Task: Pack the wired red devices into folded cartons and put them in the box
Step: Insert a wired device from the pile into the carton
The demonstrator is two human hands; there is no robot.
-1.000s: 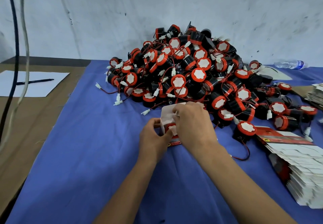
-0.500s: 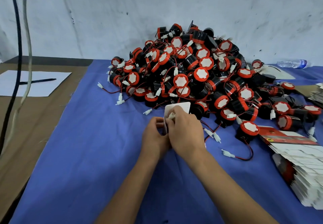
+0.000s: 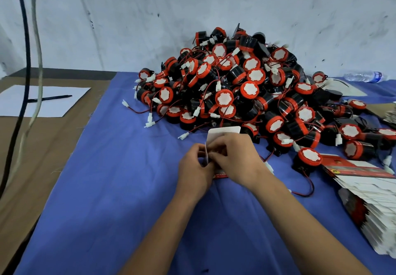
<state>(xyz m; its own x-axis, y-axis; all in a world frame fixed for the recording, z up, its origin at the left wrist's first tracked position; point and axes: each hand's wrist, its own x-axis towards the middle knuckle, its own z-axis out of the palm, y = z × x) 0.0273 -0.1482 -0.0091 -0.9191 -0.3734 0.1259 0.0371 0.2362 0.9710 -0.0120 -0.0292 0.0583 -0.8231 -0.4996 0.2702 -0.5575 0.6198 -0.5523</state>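
Your work surface is a table draped in a blue cloth, backed by a scuffed white wall. To your left lies bare brown board carrying a white sheet of paper with a black pen on it. Two cables, one black and one pale grey, hang down in front of that area.

The large heap of round black devices with red rims, white face discs and red-black wires occupies the far centre of the cloth and spreads toward your right. White plug connectors trail from its near edge. A fanned stack of flat white cartons with red printed faces lies at your right, near the heap's edge. A clear plastic water bottle lies on its side by the wall, far right.

Both of your hands meet just in front of the heap. Your left hand is curled, thumb and fingers pinching the side flap of a small white carton with a red printed edge. Your right hand is curled over the carton from the other side, fingertips pressing at the flaps. The carton's rounded top flap stands upright above your knuckles. Whether a device is inside the carton cannot be told; your hands cover it.
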